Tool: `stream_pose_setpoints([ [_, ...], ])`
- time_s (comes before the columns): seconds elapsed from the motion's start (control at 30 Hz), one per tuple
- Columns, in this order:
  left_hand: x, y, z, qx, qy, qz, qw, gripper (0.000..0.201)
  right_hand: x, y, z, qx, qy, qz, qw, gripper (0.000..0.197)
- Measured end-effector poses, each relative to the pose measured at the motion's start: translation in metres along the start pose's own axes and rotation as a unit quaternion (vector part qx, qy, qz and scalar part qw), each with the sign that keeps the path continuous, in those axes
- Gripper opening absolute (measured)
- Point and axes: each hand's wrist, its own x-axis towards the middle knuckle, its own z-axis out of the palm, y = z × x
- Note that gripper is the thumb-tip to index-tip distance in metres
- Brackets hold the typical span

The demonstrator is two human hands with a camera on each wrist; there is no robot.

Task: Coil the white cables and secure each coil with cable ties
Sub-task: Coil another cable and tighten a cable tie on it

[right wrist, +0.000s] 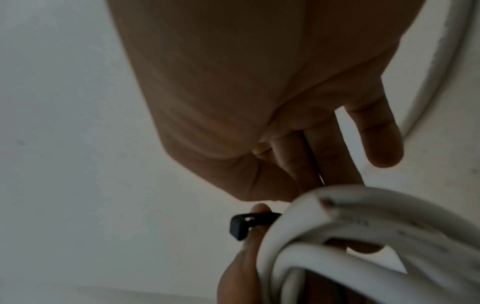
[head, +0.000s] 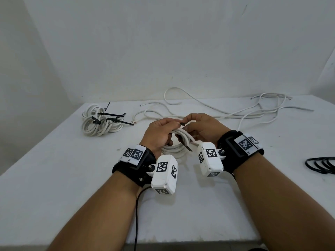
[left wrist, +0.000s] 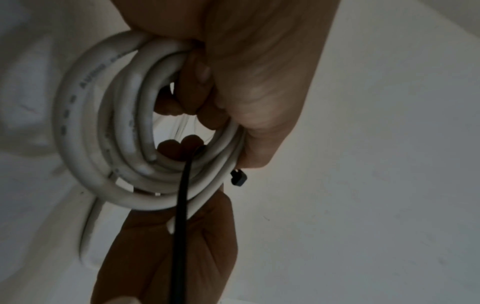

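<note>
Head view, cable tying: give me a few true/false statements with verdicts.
1. Both hands hold a white coil above the table. True.
2. The black cable tie on that coil is already closed. False: its head sits at the left hand's fingertips while the tail hangs free beneath the coil.
3. A tied bundle lies at the table's far left. True.
4. All white cable is coiled. False: loose cable sprawls behind the right hand.
5. Spare black ties lie at the table's left edge. False: right edge.

White table point(head: 54, 178), plain pale wall point(head: 163, 42) behind, corner at left, soft even light
</note>
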Motion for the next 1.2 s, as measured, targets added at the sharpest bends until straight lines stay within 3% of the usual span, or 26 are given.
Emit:
stream_pose_setpoints([
  [0.1, -0.001, 0.003, -0.001, 0.004, -0.007, 0.005, 1.0, 0.012, 0.0, 0.001, -0.001, 0.014, -0.025, -0.01, 1.0, 0.022],
  [0.27, 0.001, 0.009, -0.008, -0.008, -0.001, 0.008, 1.0, 0.014, 0.0, 0.004, -0.002, 0.022, -0.129, -0.039, 0.991, 0.039],
  [0.37, 0.002, 0.01, -0.011, -0.045, 0.021, 0.003, 0.999, 0.015, 0.001, 0.004, -0.001, 0.026, -0.181, -0.054, 0.982, 0.052],
  [0.47, 0.003, 0.008, -0.009, -0.081, 0.054, 0.001, 0.995, 0.012, -0.001, 0.003, -0.001, 0.023, -0.199, -0.08, 0.976, 0.051],
  [0.63, 0.005, 0.005, -0.006, -0.107, 0.112, 0.009, 0.988, 0.009, -0.005, -0.002, 0.009, -0.109, -0.111, -0.171, 0.973, 0.027],
  [0.77, 0.005, 0.006, -0.009, -0.12, 0.152, 0.012, 0.981, 0.015, -0.006, -0.004, 0.008, -0.24, -0.086, -0.179, 0.95, 0.039],
  [0.87, 0.002, 0.008, -0.006, -0.127, 0.154, 0.01, 0.98, 0.007, -0.007, -0.003, 0.015, -0.288, -0.088, -0.192, 0.934, 0.033],
  [0.97, 0.002, 0.005, -0.003, -0.113, 0.161, 0.018, 0.98, 0.008, -0.003, -0.003, 0.019, -0.267, -0.024, -0.217, 0.939, 0.023],
  [1.1, 0.002, 0.002, 0.001, -0.072, 0.165, 0.022, 0.983, 0.015, 0.003, -0.004, 0.011, -0.129, 0.082, -0.26, 0.953, 0.009],
  [1.2, 0.002, 0.003, 0.004, -0.067, 0.167, 0.021, 0.984, 0.016, 0.002, -0.006, 0.011, -0.093, 0.113, -0.237, 0.961, 0.015],
])
